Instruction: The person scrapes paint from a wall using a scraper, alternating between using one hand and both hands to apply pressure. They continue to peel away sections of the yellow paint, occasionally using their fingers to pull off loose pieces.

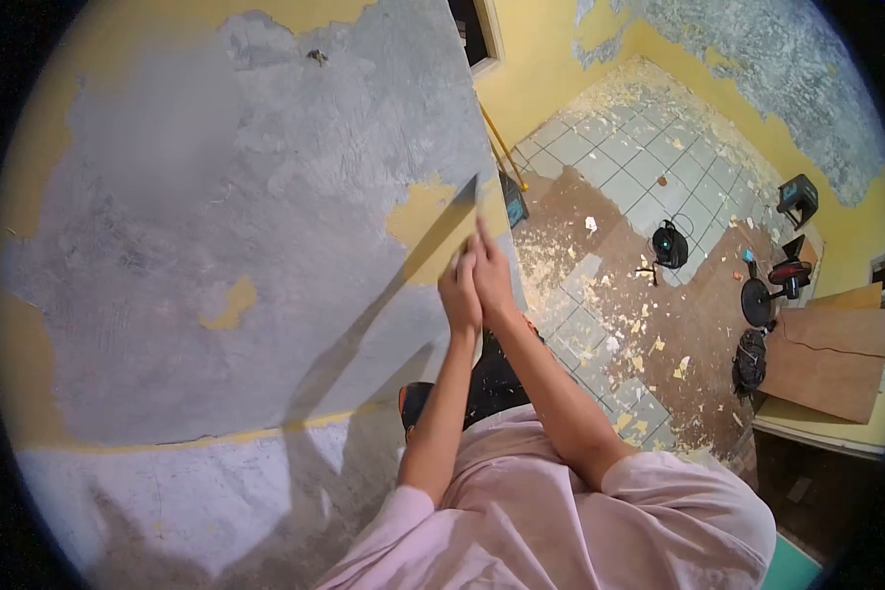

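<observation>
We pressed a thin, dark scraper (467, 197) against yellow paint (425, 218), both left hand (459, 292) and right hand (490, 275) clasped around its hidden handle.

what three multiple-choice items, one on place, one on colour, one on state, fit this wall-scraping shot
1. Where does the scraper blade touch?
A. the floor
B. a yellow paint patch on the wall
C. a window

2. What colour is the paint left on the wall?
A. yellow
B. red
C. green

3. How do the left hand and right hand hold the tool?
A. both gripping together
B. one hand only
C. neither hand

Key: 1 B, the blade tip lies on the patch; 2 A, yellow remnants border grey plaster; 3 A, both hands close on the handle.
</observation>
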The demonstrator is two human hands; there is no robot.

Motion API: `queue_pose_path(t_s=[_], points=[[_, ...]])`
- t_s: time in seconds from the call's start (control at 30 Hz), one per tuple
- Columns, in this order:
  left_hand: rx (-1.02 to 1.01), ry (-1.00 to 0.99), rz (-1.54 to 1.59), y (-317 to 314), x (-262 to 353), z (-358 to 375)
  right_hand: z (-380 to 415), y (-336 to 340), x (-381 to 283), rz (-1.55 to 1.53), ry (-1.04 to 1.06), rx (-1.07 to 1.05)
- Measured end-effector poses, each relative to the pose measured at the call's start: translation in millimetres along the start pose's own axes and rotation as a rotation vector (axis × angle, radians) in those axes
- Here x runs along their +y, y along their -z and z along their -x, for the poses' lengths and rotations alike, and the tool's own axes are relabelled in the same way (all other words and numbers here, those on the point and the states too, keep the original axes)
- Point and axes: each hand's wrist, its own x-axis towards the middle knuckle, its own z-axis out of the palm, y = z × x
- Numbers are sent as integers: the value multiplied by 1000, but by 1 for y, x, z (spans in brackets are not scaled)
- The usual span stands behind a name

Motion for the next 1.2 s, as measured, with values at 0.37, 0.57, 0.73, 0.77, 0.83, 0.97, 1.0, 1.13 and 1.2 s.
queue_pose_path(t_s=[0.37,0.57,0.73,0.77,0.83,0.97,1.0,1.13,1.2], points=[[-262,381,-148,-6,8,-30,-25,8,13,-332,-214,15],[-130,86,-45,-16,-14,-19,-7,16,19,-166,-217,-108],[-56,102,33,-21,-20,-7,4,22,27,45,-79,-146],[-43,81,47,-24,-21,-12,3,21,30,-107,-216,-188],[-6,66,56,-18,-31,-9,-14,15,35,-147,-200,-135],[91,12,-43,-14,-24,31,9,22,47,-24,-107,-125],[152,-42,-89,-17,-16,30,6,21,43,45,-26,-146],[-50,113,-35,-14,-20,-3,-11,15,27,-171,-224,-39],[-15,60,-20,-18,-21,5,-7,18,50,-162,-112,-40]])
